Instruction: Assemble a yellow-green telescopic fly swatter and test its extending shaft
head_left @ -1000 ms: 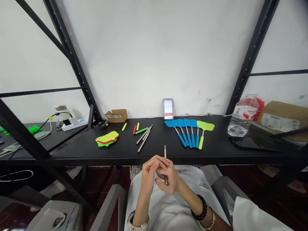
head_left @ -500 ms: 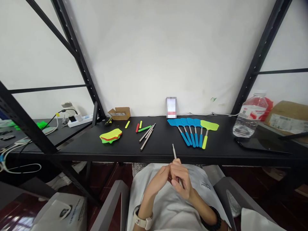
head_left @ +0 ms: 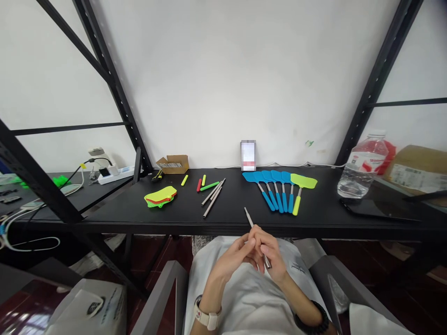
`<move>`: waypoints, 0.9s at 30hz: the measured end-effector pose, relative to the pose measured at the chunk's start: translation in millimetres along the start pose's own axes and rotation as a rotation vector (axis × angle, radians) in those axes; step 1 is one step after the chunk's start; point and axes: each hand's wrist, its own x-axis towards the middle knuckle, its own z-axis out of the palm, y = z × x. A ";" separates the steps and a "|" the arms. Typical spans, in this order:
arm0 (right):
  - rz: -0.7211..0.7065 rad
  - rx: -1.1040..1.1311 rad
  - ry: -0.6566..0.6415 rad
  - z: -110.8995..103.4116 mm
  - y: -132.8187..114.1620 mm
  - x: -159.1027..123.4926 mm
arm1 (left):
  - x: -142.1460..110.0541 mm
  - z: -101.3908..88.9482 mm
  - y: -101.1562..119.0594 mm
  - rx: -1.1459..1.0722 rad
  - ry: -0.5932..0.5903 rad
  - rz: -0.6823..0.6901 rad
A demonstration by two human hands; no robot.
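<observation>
My right hand (head_left: 270,253) is closed round a thin silver metal rod (head_left: 249,218), which slants up and to the left over the front edge of the black table (head_left: 314,218). My left hand (head_left: 232,258) meets it from the left, fingers curled against the rod near the right hand's fingertips. Both hands hover above my lap in a white garment. On the table lie more silver rods (head_left: 212,197), several blue spatulas (head_left: 270,188) with blue handles, and one yellow-green spatula (head_left: 302,188).
A stack of neon spatula heads (head_left: 159,196), loose coloured handles (head_left: 204,184), a small cardboard box (head_left: 173,164) and a phone (head_left: 248,155) against the wall. A water bottle (head_left: 359,170) stands right, a power strip (head_left: 111,173) left. Black rack posts flank the table.
The camera shifted slightly. The rod tilted from upright to leaning left, and my hands moved a little rightward while still holding it.
</observation>
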 end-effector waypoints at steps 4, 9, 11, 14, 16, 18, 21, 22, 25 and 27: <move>0.130 0.199 -0.006 1.7 -0.6 -2.5 | 2.1 -0.2 -3.2 0.056 -0.030 0.022; 0.240 0.313 -0.074 4.4 -3.0 -5.9 | 5.3 3.6 -5.0 0.178 0.062 -0.008; 0.246 0.270 -0.080 5.5 -5.9 -6.1 | 6.3 5.2 -4.7 0.226 0.099 -0.008; 0.225 0.140 -0.019 7.2 -11.1 -4.3 | 6.4 7.2 -3.0 0.254 0.128 0.005; 0.197 0.039 0.069 7.9 -14.7 -1.9 | 3.8 8.9 0.2 0.268 0.132 0.028; 0.181 -0.013 0.133 7.9 -18.0 0.7 | -1.2 10.8 5.3 0.317 0.109 0.056; 0.222 0.051 0.100 6.9 -21.0 2.3 | -10.8 12.3 13.4 0.504 0.047 0.078; 0.261 0.087 0.059 6.6 -21.2 1.9 | -13.6 11.7 15.9 0.590 0.021 0.076; 0.376 0.124 -0.044 6.3 -20.0 -0.6 | -19.7 4.8 26.1 0.852 -0.064 0.051; 0.373 0.112 -0.043 5.6 -18.2 -1.1 | -22.1 -5.2 40.6 0.997 -0.140 0.072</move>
